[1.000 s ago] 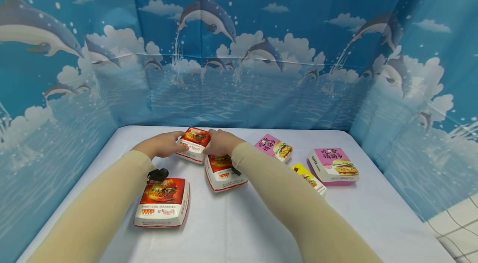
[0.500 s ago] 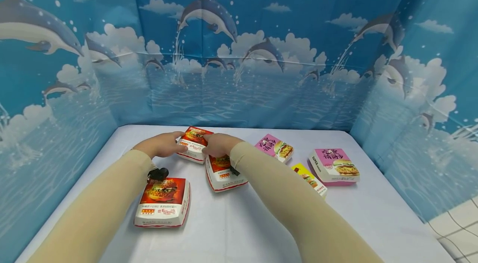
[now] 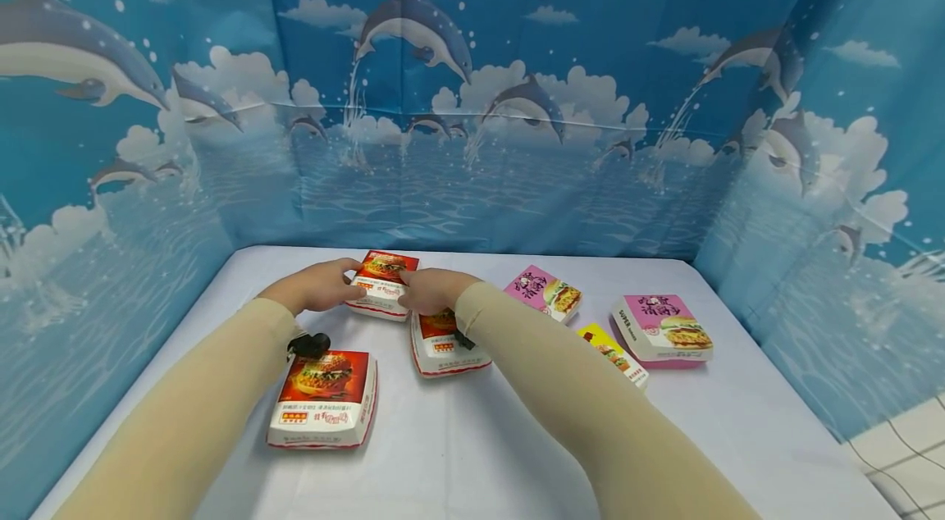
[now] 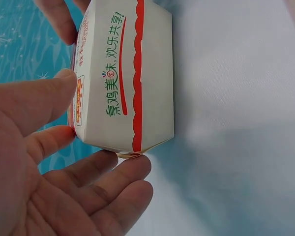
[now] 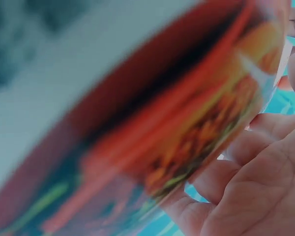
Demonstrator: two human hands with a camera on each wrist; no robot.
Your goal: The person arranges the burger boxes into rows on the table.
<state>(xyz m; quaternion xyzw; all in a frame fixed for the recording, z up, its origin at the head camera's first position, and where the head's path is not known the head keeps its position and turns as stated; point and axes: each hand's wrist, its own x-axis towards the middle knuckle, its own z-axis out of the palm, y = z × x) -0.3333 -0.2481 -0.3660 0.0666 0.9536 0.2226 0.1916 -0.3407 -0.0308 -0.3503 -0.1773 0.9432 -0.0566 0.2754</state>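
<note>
At the back left of the table, a red-and-white burger box (image 3: 381,293) stands between both hands. My left hand (image 3: 313,287) holds its left side; in the left wrist view the thumb lies by the lid's edge and the fingers bend against a corner. My right hand (image 3: 435,290) touches the right side of that box with loosely extended fingers, the palm showing in the right wrist view. Below the right wrist lies a second red burger box (image 3: 446,354), partly hidden; its burger picture looks blurred up close. A third red burger box (image 3: 325,401) sits near the left forearm.
Two pink burger boxes, one behind the right arm (image 3: 542,292) and one farther right (image 3: 662,330), lie on the white table (image 3: 738,421). A yellow burger box (image 3: 613,354) is half covered by the right forearm. A dolphin-print curtain (image 3: 472,175) encloses the table's back and sides.
The far red box has turned slightly and sits straighter. My right hand has slid a little toward me along its right side; the left hand has barely moved. The other boxes stay put.
</note>
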